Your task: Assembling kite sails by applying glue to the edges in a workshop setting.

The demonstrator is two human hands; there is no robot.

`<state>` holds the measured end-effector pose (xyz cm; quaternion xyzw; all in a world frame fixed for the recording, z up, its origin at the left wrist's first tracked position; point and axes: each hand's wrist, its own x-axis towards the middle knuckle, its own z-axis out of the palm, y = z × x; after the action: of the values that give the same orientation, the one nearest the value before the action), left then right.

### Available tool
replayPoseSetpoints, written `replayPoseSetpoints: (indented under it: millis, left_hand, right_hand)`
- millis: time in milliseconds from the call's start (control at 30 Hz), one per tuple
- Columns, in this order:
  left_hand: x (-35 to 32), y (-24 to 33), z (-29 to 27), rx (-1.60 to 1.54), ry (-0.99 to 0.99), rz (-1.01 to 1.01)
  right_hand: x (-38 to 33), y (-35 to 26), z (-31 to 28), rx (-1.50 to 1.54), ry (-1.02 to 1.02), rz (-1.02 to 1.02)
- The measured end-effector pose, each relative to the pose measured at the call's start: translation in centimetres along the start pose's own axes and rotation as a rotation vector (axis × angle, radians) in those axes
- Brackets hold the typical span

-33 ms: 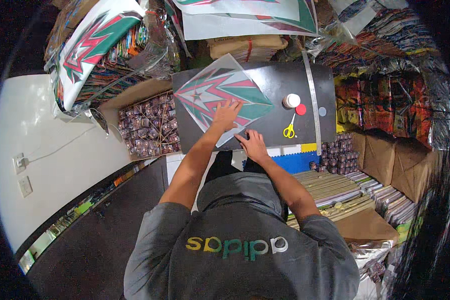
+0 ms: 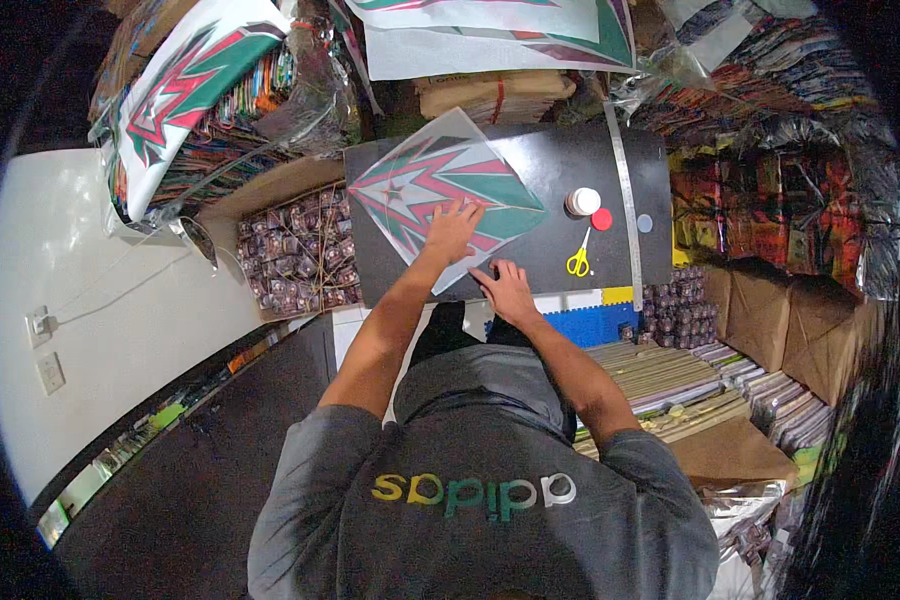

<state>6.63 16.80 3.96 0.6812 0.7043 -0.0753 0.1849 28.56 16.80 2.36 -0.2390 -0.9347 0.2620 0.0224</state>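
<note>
- One cardboard box [image 2: 270, 187], packed with many small wrapped bundles [image 2: 295, 242].
- One diamond-shaped sheet [image 2: 448, 178] on the desk [image 2: 560, 150], corners pointing left, right, near and far; long axis unclear.
- Left hand [image 2: 452, 232]: flat on it, fingers spread, gripping nothing.
- Right hand [image 2: 510, 290]: half-curled at the near edge; cannot tell its hold.
- One pair of scissors [image 2: 578, 262], one white jar [image 2: 582, 202], contents unclear, one red disc [image 2: 601, 218], one ruler [image 2: 627, 200].
</note>
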Motion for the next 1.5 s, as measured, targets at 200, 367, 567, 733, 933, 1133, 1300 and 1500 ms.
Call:
replayPoseSetpoints:
  millis: [200,367,567,733,933,1133,1300,1500]
  left_hand:
    - [0.0,0.3,-0.3,0.008,-0.009,-0.001]
    - [-0.2,0.2,-0.2,0.005,0.006,-0.004]
    - [0.0,0.2,-0.1,-0.004,0.011,-0.004]
    - [0.0,0.2,-0.1,0.015,0.012,0.0]
    - [0.0,0.5,-0.8,0.011,-0.046,-0.017]
    - [0.0,0.4,-0.9,0.015,-0.071,-0.022]
    - [0.0,0.4,-0.6,0.02,-0.032,-0.011]
    - [0.0,0.3,-0.2,0.042,-0.003,-0.01]
  right_hand:
    - [-0.3,0.9,-0.3,0.06,0.035,0.082]
    - [-0.2,0.9,-0.7,0.045,-0.003,0.066]
    - [0.0,0.7,-0.6,-0.02,-0.003,0.064]
    - [0.0,0.8,-0.6,0.044,0.032,0.094]
    - [0.1,1.6,-0.2,0.116,0.113,0.124]
    - [0.2,1.4,-0.3,0.081,0.096,0.127]
    - [0.2,1.7,-0.3,0.149,0.131,0.143]
    - [0.5,2.1,-0.5,0.18,0.192,0.2]
